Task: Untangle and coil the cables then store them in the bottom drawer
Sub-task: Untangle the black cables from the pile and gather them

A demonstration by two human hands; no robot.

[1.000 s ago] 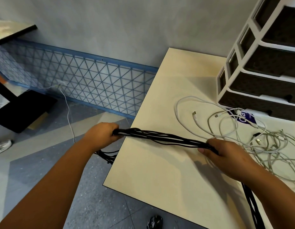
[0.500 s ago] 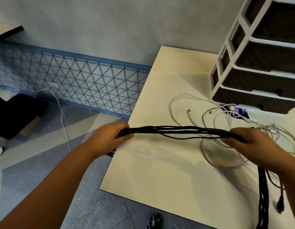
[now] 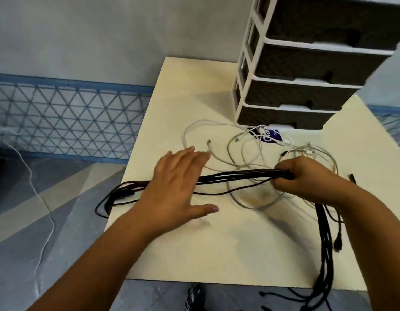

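Bundle of black cables [image 3: 234, 176] lies stretched across the cream table [image 3: 217, 254], long axis running roughly left to right with a slight rise toward the right end. Right hand [image 3: 306, 178] grips the right end of the bundle, fingers curled fully round the strands. From that fist the cables turn sharply and run down toward the near table edge, hanging over it (a plug [image 3: 338, 244] dangles beside this run). Left end of the bundle fans out into separate strands and droops off the left table edge in a loose loop. Left hand [image 3: 181, 182] is spread flat above the middle-left stretch of the bundle, fingers straight and pointing away toward the wall, thumb splayed out toward the right; it holds nothing, and whether the palm actually presses on the cables cannot be told. White cables [image 3: 246, 153] lie in a loose tangle on the table beyond and partly under the black bundle, one loop reaching out below the right hand. Drawer unit [image 3: 243, 90] stands at the far right of the table, white frame with dark drawers stacked; the bottom drawer [image 3: 282, 118] looks closed. A blue label [image 3: 269, 136] lies just in front of it among the white cable ends.
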